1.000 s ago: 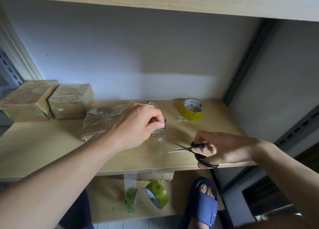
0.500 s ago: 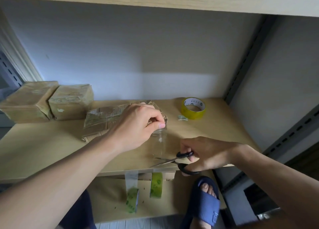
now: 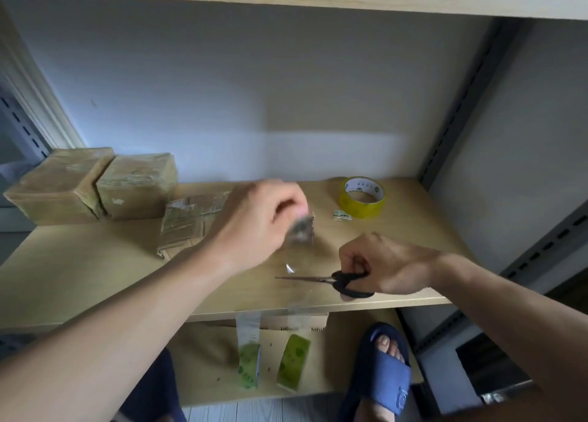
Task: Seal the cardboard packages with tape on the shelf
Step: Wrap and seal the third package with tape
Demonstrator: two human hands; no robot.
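Observation:
My left hand pinches the top end of a clear tape strip and holds it a little above the shelf, blurred by motion. Below it, my right hand grips black-handled scissors, blades shut and pointing left just under the strip's lower end. A flat, partly taped cardboard package lies behind my left hand. Two taped cardboard boxes stand side by side at the back left. A yellow tape roll lies at the back right of the wooden shelf.
Two tape strips with green rolls hang from the shelf's front edge. A small tape scrap lies by the yellow roll. A grey metal upright bounds the shelf on the right. My foot in a blue slipper shows below.
The scissors closed across the strip at the shelf edge, and the strip now hangs free from my left hand, which has lifted up and right. My right hand drew back slightly.

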